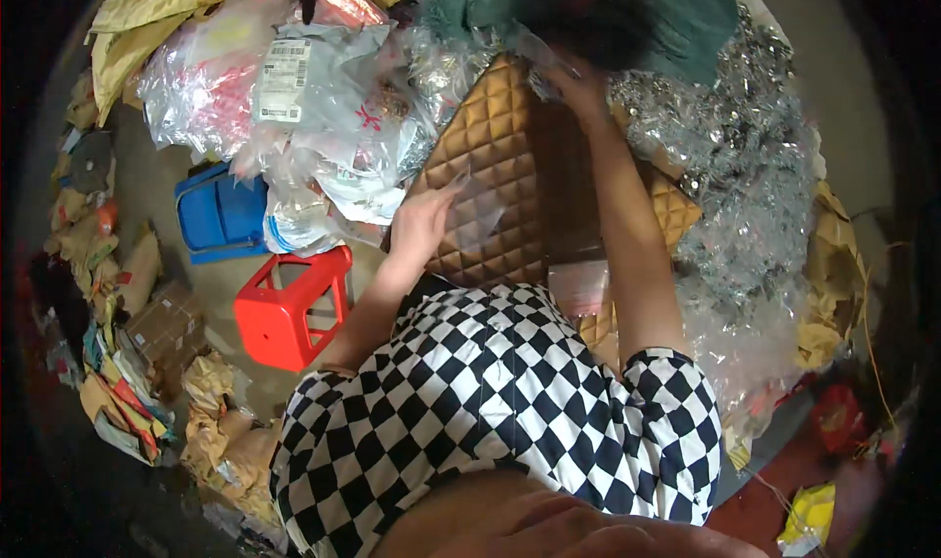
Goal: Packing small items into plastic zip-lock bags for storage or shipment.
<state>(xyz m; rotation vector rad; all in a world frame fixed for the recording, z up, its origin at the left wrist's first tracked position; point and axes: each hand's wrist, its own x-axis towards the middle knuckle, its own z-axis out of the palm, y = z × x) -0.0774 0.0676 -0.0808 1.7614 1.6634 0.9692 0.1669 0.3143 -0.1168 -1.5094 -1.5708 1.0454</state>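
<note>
My left hand (pixel 421 227) is closed in a pinch on a thin clear plastic bag (pixel 478 215), which lies over a brown quilted pad (pixel 480 131) in front of me. My right arm stretches across the pad to its far edge. There my right hand (pixel 580 85), partly shadowed, has its fingers closed on another piece of clear plastic film (pixel 534 50). A small clear packet with a pinkish print (pixel 578 288) lies on the pad close to my body.
A person in green (pixel 686 28), dark hair blurred, bends in at the far side. Plastic packaging (pixel 333 97) heaps up at far left; shiny silvery scraps (pixel 725 146) pile at right. A red stool (pixel 284 313) and a blue stool (pixel 223 213) stand left, near crumpled brown paper (pixel 230 421).
</note>
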